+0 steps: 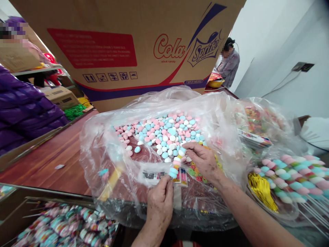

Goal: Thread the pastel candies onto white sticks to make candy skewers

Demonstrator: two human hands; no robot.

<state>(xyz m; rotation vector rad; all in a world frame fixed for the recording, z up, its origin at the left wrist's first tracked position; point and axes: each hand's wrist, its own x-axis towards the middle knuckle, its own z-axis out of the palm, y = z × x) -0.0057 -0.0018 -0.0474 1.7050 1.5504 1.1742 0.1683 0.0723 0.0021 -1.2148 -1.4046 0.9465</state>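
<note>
My left hand (161, 197) pinches the lower end of a candy skewer (175, 164), which tilts up and away with blue, pink, orange and white pieces on it. At its upper end, the thumb and fingers of my right hand (204, 158) close on a light blue candy (182, 149). Behind them spreads a pile of loose pink, white and blue candies (164, 132) inside an opened clear plastic bag (218, 113). Coloured ring candies (197, 172) lie partly under my right hand. A printed packet (156, 175) shows through the plastic beside my left hand.
A large cardboard box (115, 51) stands behind the bag. To the right are candy skewers (293, 171) and gold ties (260, 190) in a tub. Lower left, a carton holds wrapped candy sticks (61, 226). Purple packages (28, 109) are stacked left. Two people (230, 65) are farther back.
</note>
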